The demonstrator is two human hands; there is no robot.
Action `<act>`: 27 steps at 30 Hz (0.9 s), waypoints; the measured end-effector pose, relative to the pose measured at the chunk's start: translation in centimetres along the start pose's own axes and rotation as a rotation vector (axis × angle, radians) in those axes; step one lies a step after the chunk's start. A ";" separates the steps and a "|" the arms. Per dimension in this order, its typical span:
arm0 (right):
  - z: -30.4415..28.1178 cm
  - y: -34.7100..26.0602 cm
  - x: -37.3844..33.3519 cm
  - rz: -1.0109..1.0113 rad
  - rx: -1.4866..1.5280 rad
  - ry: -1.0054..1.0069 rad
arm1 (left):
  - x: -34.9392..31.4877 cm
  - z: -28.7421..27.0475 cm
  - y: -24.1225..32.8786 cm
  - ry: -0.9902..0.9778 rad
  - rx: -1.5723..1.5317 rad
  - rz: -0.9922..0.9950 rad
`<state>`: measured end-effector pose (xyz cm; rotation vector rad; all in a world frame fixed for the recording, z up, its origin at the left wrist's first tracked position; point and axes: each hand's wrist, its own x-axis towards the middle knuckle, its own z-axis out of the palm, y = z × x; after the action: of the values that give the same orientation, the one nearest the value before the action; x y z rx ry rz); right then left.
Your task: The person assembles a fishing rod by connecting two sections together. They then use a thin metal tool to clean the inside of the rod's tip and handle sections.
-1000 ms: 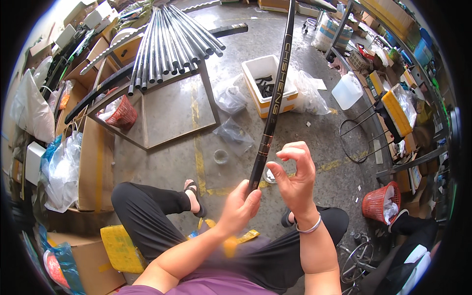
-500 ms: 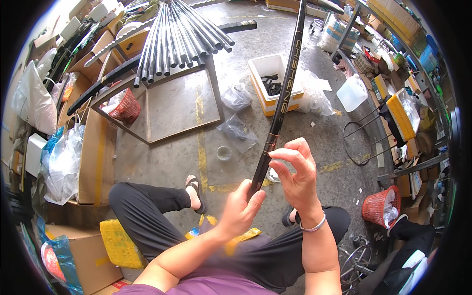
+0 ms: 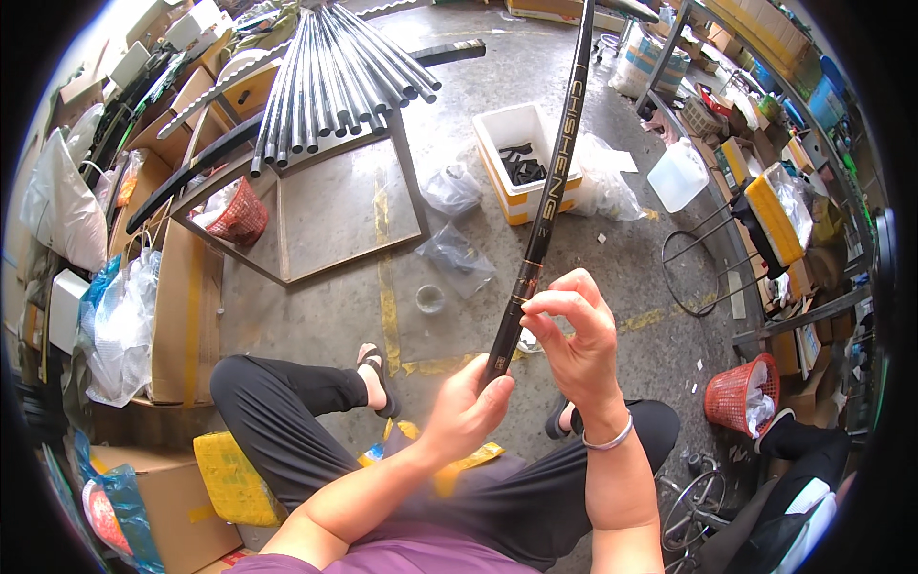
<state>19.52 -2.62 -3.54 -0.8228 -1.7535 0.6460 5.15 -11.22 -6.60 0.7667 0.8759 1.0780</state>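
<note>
My left hand (image 3: 469,407) is wrapped round the butt end of a black fishing rod (image 3: 537,239), thumb lying along it. The rod slants up and away to the top of the view, with pale lettering and thin gold bands on its shaft. Close beside the gold bands, my right hand (image 3: 576,335) makes a pinch with thumb and forefinger. The fingertips are at the rod's right edge; whatever they pinch, if anything, is too small to make out. A silver bangle (image 3: 609,433) circles my right wrist.
Beyond my knees, a bundle of dark tubes (image 3: 335,86) lies over a metal frame (image 3: 421,191). A white and yellow foam box (image 3: 488,172) holds black pieces. Red baskets (image 3: 732,394) stand left and right, a white jug (image 3: 678,177) at right, cartons (image 3: 182,316) at left.
The rod seems turned slightly in my left hand, its lettering and marks showing more fully. My right hand keeps its pinch by the bands. The background has shifted slightly left.
</note>
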 end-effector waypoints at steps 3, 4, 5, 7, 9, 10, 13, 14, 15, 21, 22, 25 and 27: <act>-0.2 -0.1 -0.2 -0.009 0.010 0.021 | -0.1 0.6 0.4 -0.041 -0.140 -0.065; -0.2 -0.1 -0.2 -0.012 0.012 0.027 | -0.1 0.6 0.3 -0.071 -0.185 -0.072; -0.2 -0.1 -0.2 -0.018 0.018 0.032 | -0.2 0.6 0.1 -0.101 -0.229 -0.080; -0.3 0.0 -0.3 -0.031 0.031 0.042 | -0.2 0.5 -0.1 -0.152 -0.288 -0.089; -0.3 0.2 -0.4 -0.030 0.050 0.074 | -0.2 0.5 -0.3 -0.187 -0.314 -0.091; -0.3 0.2 -0.5 -0.029 0.060 0.089 | -0.3 0.5 -0.3 -0.194 -0.329 -0.095; -0.4 0.3 -0.4 -0.029 0.076 0.125 | -0.4 0.7 -0.2 -0.241 -0.412 -0.125; -0.5 0.2 -0.5 0.011 0.082 0.110 | -0.4 0.8 0.0 -0.276 -0.464 -0.145; -0.5 0.2 -0.7 0.050 0.089 0.096 | -0.4 0.9 0.2 -0.310 -0.516 -0.166; -0.7 1.4 -1.5 0.173 0.274 0.080 | -0.2 0.4 -0.1 -0.497 -0.858 -0.289; -0.8 1.2 -1.4 0.168 0.312 0.121 | -0.1 0.3 -0.2 -0.522 -0.884 -0.290; -1.1 0.6 -1.1 0.070 0.286 0.190 | 0.0 0.0 -0.5 -0.571 -0.950 -0.292; -1.0 -0.3 -0.8 -0.006 0.185 0.205 | 0.1 0.0 -0.8 -0.579 -0.979 -0.289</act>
<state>20.57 -3.40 -3.46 -0.7281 -1.4869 0.6838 5.49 -11.38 -7.32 0.0855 -0.0839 0.8129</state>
